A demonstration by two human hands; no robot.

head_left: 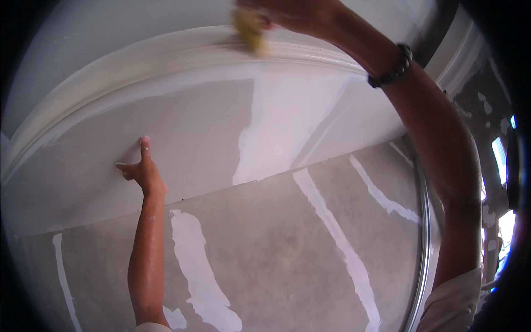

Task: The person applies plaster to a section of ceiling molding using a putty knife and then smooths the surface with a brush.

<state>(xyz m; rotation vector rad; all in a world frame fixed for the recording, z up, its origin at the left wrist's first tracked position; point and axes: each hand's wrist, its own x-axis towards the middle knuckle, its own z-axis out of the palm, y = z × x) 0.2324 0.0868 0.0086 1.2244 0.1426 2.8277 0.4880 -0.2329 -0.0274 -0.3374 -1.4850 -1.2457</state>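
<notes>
My left hand (pixel 145 172) rests against the light grey panel (pixel 188 127), with a finger and the thumb stretched apart and nothing in it. The fingertips are smudged white. High up, my right hand (pixel 296 12) grips a yellow sponge (pixel 250 30), blurred by motion. The sponge is at the cream moulding (pixel 182 41), which curves along the top of the panel; whether it touches cannot be made out. A dark beaded bracelet (pixel 392 67) circles my right wrist. Part of the right hand is cut off by the upper edge.
A broad white filler patch (pixel 279 119) covers the panel's middle. Below lies a grey surface with several white filler strips (pixel 337 238). A shiny metal edge strip (pixel 424 249) runs down the right side. Beyond it, bright openings (pixel 500 160) show at the far right.
</notes>
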